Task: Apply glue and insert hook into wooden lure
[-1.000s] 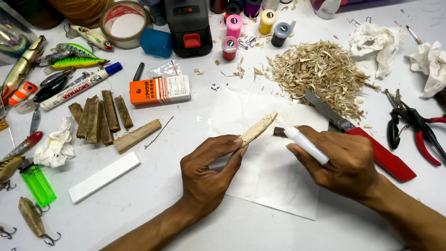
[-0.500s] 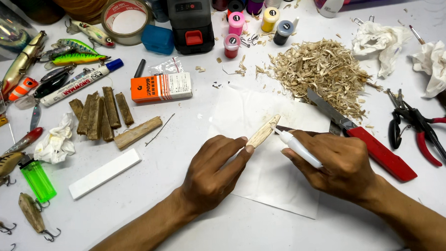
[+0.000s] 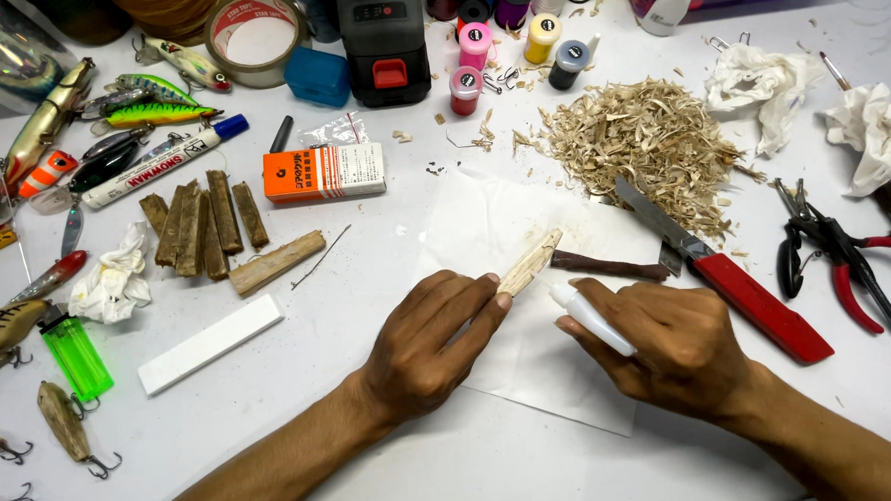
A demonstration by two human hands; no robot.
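white and cluttered, the tabletop (image 3: 395,463) carried a sheet of thin paper (image 3: 485,229) under both hands. left hand (image 3: 425,347) pinched a pale, rough-carved wooden stick (image 3: 529,264) by its lower end, the rest jutting up-right past the fingertips. right hand (image 3: 675,346) was closed around a small white tube (image 3: 589,317), nozzle nearly touching the stick. just beyond lay a dark brown stick (image 3: 607,267), a red-handled knife (image 3: 722,268), then a heap of curly wood shavings (image 3: 641,142) and thread spools (image 3: 475,44).
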